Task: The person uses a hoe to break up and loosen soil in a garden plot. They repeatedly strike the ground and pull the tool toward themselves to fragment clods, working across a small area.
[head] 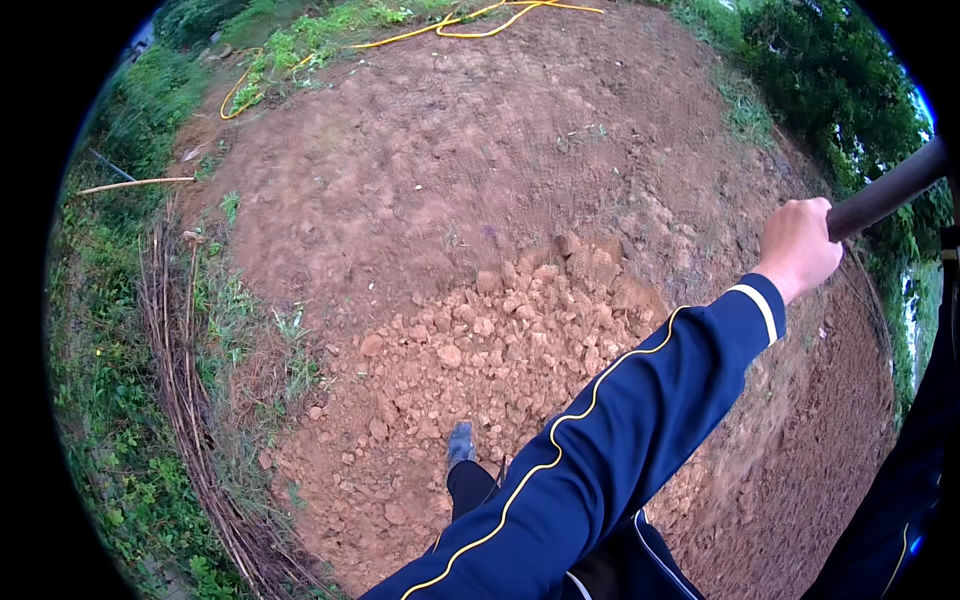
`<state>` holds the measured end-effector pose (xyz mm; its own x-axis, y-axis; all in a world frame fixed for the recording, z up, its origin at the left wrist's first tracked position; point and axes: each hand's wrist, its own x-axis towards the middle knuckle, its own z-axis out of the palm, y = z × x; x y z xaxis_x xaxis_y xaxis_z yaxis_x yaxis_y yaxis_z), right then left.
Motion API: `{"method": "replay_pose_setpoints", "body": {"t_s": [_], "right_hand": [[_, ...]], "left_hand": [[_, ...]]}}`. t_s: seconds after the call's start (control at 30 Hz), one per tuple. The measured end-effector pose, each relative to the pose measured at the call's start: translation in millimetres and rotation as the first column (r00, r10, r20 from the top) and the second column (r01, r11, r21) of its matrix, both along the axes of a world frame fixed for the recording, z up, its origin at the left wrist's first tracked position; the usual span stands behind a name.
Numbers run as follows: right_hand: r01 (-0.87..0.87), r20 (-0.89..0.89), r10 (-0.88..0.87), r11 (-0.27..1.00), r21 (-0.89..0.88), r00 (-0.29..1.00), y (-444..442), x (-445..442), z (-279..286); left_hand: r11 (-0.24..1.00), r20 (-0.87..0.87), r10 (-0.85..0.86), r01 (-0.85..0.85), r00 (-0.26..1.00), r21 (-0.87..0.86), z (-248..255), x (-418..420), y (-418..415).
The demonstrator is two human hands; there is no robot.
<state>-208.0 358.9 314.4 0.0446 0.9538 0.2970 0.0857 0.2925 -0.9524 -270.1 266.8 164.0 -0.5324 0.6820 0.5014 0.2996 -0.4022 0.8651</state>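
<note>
My left hand [799, 244] is wrapped around a thick, dark tool handle [889, 187], its arm stretched across my body to the right. The handle rises to the right rim of the picture, and the tool's head is out of view. My right sleeve [892, 480] shows along the right rim, but the right hand itself is beyond the picture. Below the left arm, a patch of broken reddish-brown soil clods [517, 345] spreads over the ground. One shoe [461, 444] of mine stands on the loose clods.
Smoother bare soil [420, 172] stretches ahead. A bundle of dry stalks [180, 390] lies along the left edge beside green weeds [97, 420]. A yellow hose [480, 30] curls at the far side. A thin stick [135, 184] lies at left; leafy bushes [817, 82] border the right.
</note>
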Motion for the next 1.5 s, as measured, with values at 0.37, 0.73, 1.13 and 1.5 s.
{"method": "replay_pose_setpoints", "body": {"t_s": [0.37,0.73,1.13,1.5], "right_hand": [[-0.188,0.255,0.294,0.910,-0.370,0.921,-68,-67,-515],[-0.263,-0.235,0.588,-0.039,-0.964,0.774,-49,-22,-535],[0.008,0.140,0.512,0.252,-0.968,0.848,-169,-8,-608],[-0.320,-0.343,0.207,-0.136,-0.937,0.916,-353,-5,-534]], "left_hand": [[0.573,0.350,0.142,0.211,0.926,-0.792,-405,23,-201],[0.712,0.986,0.114,0.702,-0.125,0.007,-219,57,-156],[0.591,0.877,0.481,0.746,-0.020,-0.307,-315,77,-279],[0.254,0.755,0.525,0.775,0.392,-0.579,-213,32,-526]]}}
